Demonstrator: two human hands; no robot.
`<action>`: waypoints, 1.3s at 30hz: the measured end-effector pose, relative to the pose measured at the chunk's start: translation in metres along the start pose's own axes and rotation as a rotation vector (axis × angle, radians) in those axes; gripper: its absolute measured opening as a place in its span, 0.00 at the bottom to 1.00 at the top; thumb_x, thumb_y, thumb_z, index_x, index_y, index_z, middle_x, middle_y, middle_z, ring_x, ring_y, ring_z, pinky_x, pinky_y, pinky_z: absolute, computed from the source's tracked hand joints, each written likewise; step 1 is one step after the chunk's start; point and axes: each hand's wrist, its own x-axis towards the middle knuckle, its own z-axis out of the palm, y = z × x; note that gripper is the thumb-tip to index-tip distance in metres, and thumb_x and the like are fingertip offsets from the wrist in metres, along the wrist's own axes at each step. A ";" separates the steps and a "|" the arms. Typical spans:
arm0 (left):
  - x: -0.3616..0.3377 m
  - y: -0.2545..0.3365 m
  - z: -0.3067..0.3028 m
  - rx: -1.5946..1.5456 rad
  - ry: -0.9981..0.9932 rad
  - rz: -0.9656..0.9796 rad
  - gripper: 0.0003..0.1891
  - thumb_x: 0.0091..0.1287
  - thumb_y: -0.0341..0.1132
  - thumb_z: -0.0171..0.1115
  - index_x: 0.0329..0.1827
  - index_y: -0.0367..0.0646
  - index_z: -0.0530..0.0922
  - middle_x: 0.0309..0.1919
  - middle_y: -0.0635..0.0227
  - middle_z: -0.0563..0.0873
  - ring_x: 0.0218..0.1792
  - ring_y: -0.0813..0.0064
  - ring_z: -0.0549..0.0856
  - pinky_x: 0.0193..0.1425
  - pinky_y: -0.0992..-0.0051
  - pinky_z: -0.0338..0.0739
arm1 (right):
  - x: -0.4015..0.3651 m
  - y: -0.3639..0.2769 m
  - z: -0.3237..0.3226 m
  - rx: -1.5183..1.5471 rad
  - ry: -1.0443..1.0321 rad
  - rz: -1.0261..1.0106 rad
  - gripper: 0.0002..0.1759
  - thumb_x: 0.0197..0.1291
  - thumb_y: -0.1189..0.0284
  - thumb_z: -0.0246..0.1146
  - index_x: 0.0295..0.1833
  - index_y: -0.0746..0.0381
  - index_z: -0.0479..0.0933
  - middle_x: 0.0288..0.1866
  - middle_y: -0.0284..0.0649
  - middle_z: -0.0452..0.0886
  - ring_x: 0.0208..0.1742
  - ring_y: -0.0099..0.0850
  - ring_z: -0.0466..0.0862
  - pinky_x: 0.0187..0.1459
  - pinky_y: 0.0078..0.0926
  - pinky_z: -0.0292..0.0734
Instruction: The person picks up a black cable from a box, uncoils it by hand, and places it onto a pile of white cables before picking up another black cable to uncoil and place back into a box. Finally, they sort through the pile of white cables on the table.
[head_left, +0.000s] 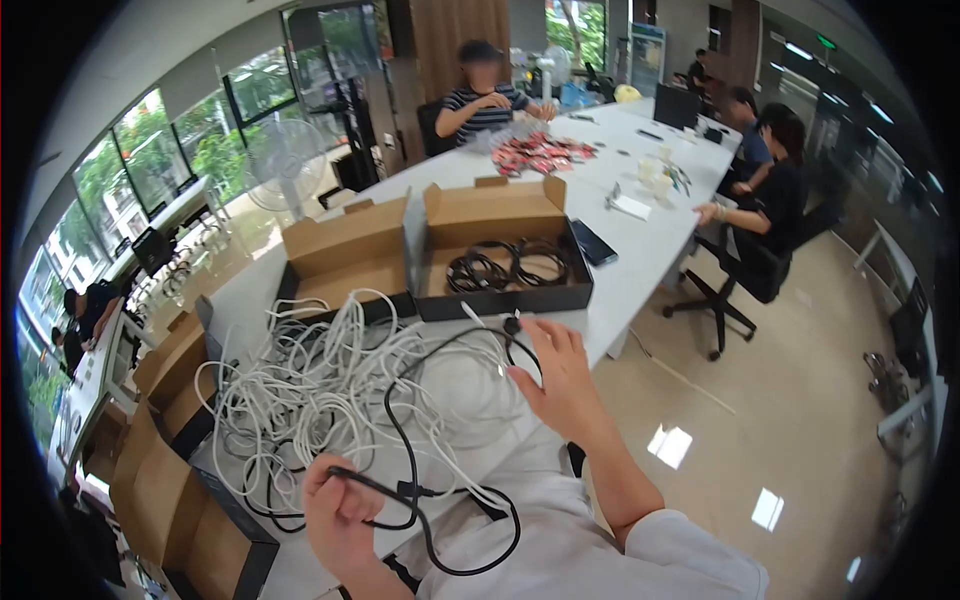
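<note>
My left hand (340,515) is closed around a black cable (415,455), with part of its loop hanging over my shirt. The same cable arcs up toward my right hand (562,378). That hand's thumb and fingers are apart, and a black cable end (512,325) is at its fingertips; a bend of cable passes between thumb and fingers. Beneath and left of the cable spreads a tangled heap of white cables (310,385), with some black ones mixed in. Beyond my right hand, coiled black cables (505,268) lie inside an open cardboard box (440,302).
More open cardboard boxes (345,240) stand behind and left of the heap, including one at the near left (215,520). A phone (593,243) lies by the right edge. Across the white table, a person (480,100) sits behind red packets (540,153); others sit at right.
</note>
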 end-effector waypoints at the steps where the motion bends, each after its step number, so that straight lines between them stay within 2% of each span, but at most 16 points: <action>1: 0.005 -0.008 0.008 0.026 -0.030 -0.031 0.08 0.69 0.33 0.54 0.42 0.36 0.72 0.15 0.79 0.62 0.14 0.87 0.60 0.18 0.81 0.53 | -0.005 -0.015 -0.012 0.141 -0.041 -0.047 0.31 0.58 0.69 0.65 0.66 0.66 0.64 0.57 0.50 0.73 0.57 0.48 0.72 0.59 0.41 0.66; 4: 0.011 -0.035 0.014 0.218 0.005 0.027 0.07 0.66 0.30 0.56 0.41 0.34 0.75 0.18 0.77 0.68 0.17 0.88 0.63 0.20 0.82 0.54 | -0.027 -0.046 -0.017 0.822 -0.334 -0.096 0.27 0.62 0.71 0.62 0.65 0.65 0.66 0.57 0.49 0.74 0.60 0.42 0.73 0.59 0.39 0.66; 6: 0.015 -0.052 0.015 0.545 0.130 0.216 0.07 0.65 0.27 0.57 0.42 0.32 0.77 0.21 0.75 0.72 0.19 0.88 0.67 0.22 0.84 0.58 | -0.036 -0.069 -0.012 1.064 -0.622 -0.061 0.20 0.64 0.72 0.59 0.60 0.65 0.69 0.47 0.47 0.80 0.51 0.35 0.80 0.53 0.33 0.72; 7: 0.017 -0.056 0.018 0.690 0.196 0.352 0.10 0.63 0.23 0.55 0.46 0.32 0.79 0.26 0.72 0.78 0.25 0.86 0.72 0.27 0.86 0.64 | -0.040 -0.074 -0.004 1.069 -0.679 -0.064 0.18 0.64 0.73 0.58 0.58 0.65 0.70 0.42 0.45 0.80 0.46 0.33 0.80 0.49 0.31 0.73; 9: 0.021 -0.050 0.020 0.883 0.223 0.537 0.13 0.58 0.21 0.54 0.44 0.33 0.82 0.25 0.69 0.78 0.24 0.81 0.74 0.28 0.84 0.66 | -0.045 -0.083 0.011 1.091 -0.800 -0.064 0.13 0.65 0.73 0.57 0.54 0.66 0.72 0.32 0.41 0.79 0.34 0.29 0.80 0.40 0.26 0.74; 14: 0.021 -0.039 -0.004 1.360 0.475 0.781 0.18 0.52 0.19 0.52 0.45 0.33 0.82 0.24 0.62 0.81 0.22 0.72 0.76 0.27 0.79 0.70 | -0.013 -0.084 -0.004 1.157 -0.730 -0.052 0.11 0.68 0.72 0.53 0.51 0.66 0.74 0.22 0.32 0.69 0.22 0.21 0.66 0.25 0.21 0.63; 15: 0.022 -0.041 -0.013 1.450 0.442 0.964 0.18 0.52 0.18 0.52 0.46 0.34 0.82 0.23 0.62 0.81 0.20 0.69 0.76 0.24 0.76 0.69 | -0.006 -0.083 -0.011 1.164 -0.729 -0.061 0.11 0.69 0.72 0.52 0.51 0.65 0.74 0.21 0.30 0.68 0.22 0.19 0.63 0.24 0.21 0.60; 18: 0.016 -0.048 -0.036 1.686 0.414 1.073 0.17 0.52 0.18 0.53 0.44 0.34 0.82 0.22 0.64 0.81 0.19 0.68 0.75 0.22 0.74 0.66 | 0.006 -0.082 -0.015 1.347 -0.752 -0.032 0.13 0.70 0.70 0.51 0.52 0.64 0.75 0.21 0.27 0.68 0.20 0.17 0.62 0.23 0.17 0.58; 19: 0.019 -0.049 -0.038 1.703 0.411 1.130 0.13 0.54 0.21 0.59 0.44 0.34 0.82 0.20 0.67 0.79 0.18 0.69 0.73 0.21 0.73 0.64 | 0.008 -0.079 -0.016 1.359 -0.752 0.024 0.13 0.70 0.69 0.51 0.53 0.63 0.76 0.21 0.24 0.67 0.19 0.15 0.64 0.23 0.14 0.59; 22: 0.017 -0.052 -0.052 1.822 0.539 0.909 0.12 0.57 0.27 0.65 0.44 0.35 0.82 0.20 0.69 0.76 0.21 0.69 0.72 0.27 0.72 0.66 | 0.019 -0.073 -0.029 1.547 -0.558 0.165 0.13 0.69 0.69 0.53 0.51 0.65 0.76 0.20 0.25 0.67 0.19 0.13 0.65 0.23 0.14 0.61; 25: 0.011 -0.047 -0.043 1.823 0.545 0.889 0.16 0.57 0.34 0.70 0.45 0.37 0.80 0.25 0.67 0.75 0.28 0.66 0.72 0.36 0.69 0.67 | 0.029 -0.059 -0.021 1.740 -0.391 0.189 0.14 0.71 0.68 0.50 0.49 0.67 0.75 0.18 0.25 0.65 0.17 0.12 0.62 0.23 0.15 0.62; 28: 0.002 -0.063 -0.024 1.763 0.487 1.244 0.23 0.56 0.35 0.70 0.52 0.33 0.74 0.36 0.58 0.76 0.36 0.60 0.73 0.42 0.62 0.67 | 0.032 -0.064 -0.013 1.791 -0.256 0.214 0.14 0.73 0.68 0.45 0.50 0.66 0.73 0.17 0.25 0.62 0.16 0.14 0.57 0.23 0.16 0.61; 29: -0.007 -0.077 -0.027 1.700 0.405 1.244 0.28 0.57 0.44 0.69 0.54 0.33 0.72 0.38 0.58 0.76 0.37 0.56 0.72 0.45 0.58 0.66 | 0.032 -0.066 -0.009 1.792 -0.221 0.195 0.14 0.73 0.67 0.44 0.50 0.65 0.72 0.16 0.26 0.60 0.16 0.15 0.57 0.24 0.17 0.61; 31: -0.021 -0.092 -0.008 1.573 0.027 1.062 0.27 0.59 0.50 0.64 0.51 0.34 0.74 0.38 0.58 0.76 0.38 0.55 0.74 0.45 0.59 0.67 | 0.027 -0.069 -0.002 1.791 -0.151 0.142 0.14 0.74 0.66 0.43 0.51 0.64 0.69 0.16 0.27 0.60 0.17 0.16 0.57 0.24 0.19 0.60; 33: -0.016 -0.097 0.023 1.395 -0.242 0.658 0.22 0.56 0.45 0.67 0.47 0.39 0.77 0.38 0.59 0.79 0.37 0.58 0.77 0.42 0.61 0.68 | 0.024 -0.071 0.001 1.775 -0.066 0.113 0.14 0.74 0.67 0.42 0.51 0.64 0.68 0.16 0.27 0.60 0.17 0.16 0.57 0.24 0.19 0.60; 39: -0.005 -0.127 0.034 1.024 -0.426 0.378 0.18 0.51 0.33 0.70 0.44 0.37 0.78 0.36 0.59 0.84 0.35 0.60 0.80 0.42 0.67 0.72 | 0.023 -0.055 0.001 1.617 0.130 0.220 0.15 0.74 0.66 0.43 0.52 0.64 0.68 0.18 0.28 0.60 0.18 0.16 0.57 0.25 0.18 0.59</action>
